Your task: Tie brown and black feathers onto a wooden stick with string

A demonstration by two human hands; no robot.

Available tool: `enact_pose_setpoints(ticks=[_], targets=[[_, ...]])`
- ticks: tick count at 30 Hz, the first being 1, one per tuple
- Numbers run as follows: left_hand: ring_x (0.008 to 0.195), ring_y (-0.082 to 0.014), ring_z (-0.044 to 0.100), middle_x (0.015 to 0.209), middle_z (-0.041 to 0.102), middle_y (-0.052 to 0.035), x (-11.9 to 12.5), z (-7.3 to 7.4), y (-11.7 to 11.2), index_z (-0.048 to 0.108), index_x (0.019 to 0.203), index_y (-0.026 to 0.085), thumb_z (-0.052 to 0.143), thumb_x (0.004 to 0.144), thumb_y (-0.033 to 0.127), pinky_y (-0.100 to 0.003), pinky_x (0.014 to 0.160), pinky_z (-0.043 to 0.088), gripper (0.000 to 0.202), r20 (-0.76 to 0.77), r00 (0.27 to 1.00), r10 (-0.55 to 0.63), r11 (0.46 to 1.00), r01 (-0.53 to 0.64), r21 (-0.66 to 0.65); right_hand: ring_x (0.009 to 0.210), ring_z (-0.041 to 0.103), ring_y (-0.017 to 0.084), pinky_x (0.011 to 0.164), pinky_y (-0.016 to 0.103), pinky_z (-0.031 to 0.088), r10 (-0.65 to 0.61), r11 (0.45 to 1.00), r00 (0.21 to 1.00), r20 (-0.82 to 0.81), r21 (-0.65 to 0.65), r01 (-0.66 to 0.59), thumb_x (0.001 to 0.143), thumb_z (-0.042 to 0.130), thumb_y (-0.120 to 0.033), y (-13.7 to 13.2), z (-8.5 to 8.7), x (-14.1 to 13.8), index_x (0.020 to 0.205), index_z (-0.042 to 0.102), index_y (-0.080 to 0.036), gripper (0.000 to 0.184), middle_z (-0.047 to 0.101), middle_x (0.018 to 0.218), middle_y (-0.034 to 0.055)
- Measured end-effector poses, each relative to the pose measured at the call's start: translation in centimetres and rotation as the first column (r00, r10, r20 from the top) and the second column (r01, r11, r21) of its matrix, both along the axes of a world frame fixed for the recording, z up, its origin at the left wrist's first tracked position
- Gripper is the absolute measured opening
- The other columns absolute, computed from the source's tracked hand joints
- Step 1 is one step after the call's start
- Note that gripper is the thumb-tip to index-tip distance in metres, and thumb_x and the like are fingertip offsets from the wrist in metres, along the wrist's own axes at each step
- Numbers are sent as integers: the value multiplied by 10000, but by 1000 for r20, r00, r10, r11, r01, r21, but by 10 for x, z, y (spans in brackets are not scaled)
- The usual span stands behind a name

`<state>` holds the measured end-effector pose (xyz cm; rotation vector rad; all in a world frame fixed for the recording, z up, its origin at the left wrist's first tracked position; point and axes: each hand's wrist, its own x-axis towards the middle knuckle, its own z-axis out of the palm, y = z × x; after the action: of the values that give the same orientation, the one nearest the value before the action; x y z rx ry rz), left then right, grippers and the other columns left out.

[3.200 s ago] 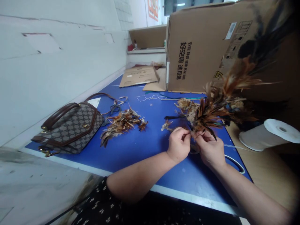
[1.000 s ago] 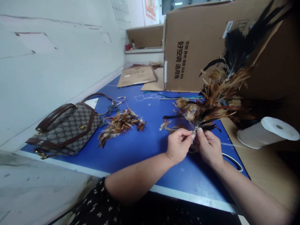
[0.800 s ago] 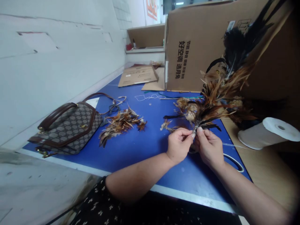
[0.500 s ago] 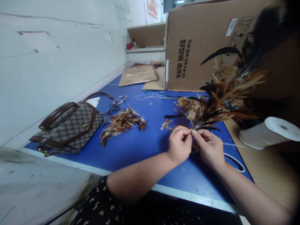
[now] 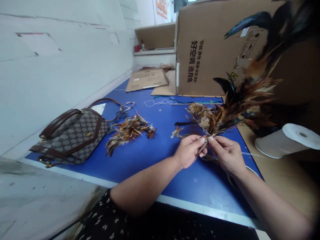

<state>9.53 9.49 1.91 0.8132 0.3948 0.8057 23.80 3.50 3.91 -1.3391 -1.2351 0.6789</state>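
Observation:
A long bundle of brown, orange and glossy black feathers (image 5: 222, 116) stretches from my fingertips toward the upper right. My left hand (image 5: 188, 151) is closed, with thumb and fingers pinching a pale strip (image 5: 203, 147) just below the bundle's lower end. Close beside it, my right hand (image 5: 228, 155) is closed in a pinch at the base of the feathers; its fingers hide the exact grip point. Past my left hand lies a small feather tuft (image 5: 177, 132). A pile of loose brown feathers (image 5: 132, 130) rests farther left on the blue table (image 5: 160, 153).
A patterned handbag (image 5: 75, 140) stands at the left by the wall. Behind are a large cardboard box (image 5: 212, 50), a flat cardboard piece (image 5: 147, 80) and white string (image 5: 160, 103). A white spool (image 5: 275, 143) lies at the right on a wooden surface (image 5: 282, 180).
My hands have come slightly apart, and the pale strip now shows at my left fingers. The feather bundle has shifted, with its black feathers swung to new positions.

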Motion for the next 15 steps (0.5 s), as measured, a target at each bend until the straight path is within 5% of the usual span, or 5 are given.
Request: enact_pose_setpoints(ticks=[4, 15], targets=[[540, -72, 533, 728, 636, -20, -5, 3, 4, 614, 865, 130, 871, 756, 468, -210, 474, 258, 439, -11, 994, -108, 992, 107, -64, 615, 579, 151, 569, 268, 485, 41, 999, 999, 18, -21, -40, 924, 696, -501, 1, -1, 4, 821, 760, -178, 345, 689, 709, 35], [519, -45, 462, 692, 625, -7, 0, 8, -3, 625, 747, 132, 919, 665, 432, -214, 490, 217, 427, -40, 996, 82, 993, -85, -78, 695, 658, 174, 657, 276, 539, -51, 998, 991, 123, 45, 46, 921, 708, -464, 2, 1, -3, 845, 792, -195, 292, 714, 728, 25]])
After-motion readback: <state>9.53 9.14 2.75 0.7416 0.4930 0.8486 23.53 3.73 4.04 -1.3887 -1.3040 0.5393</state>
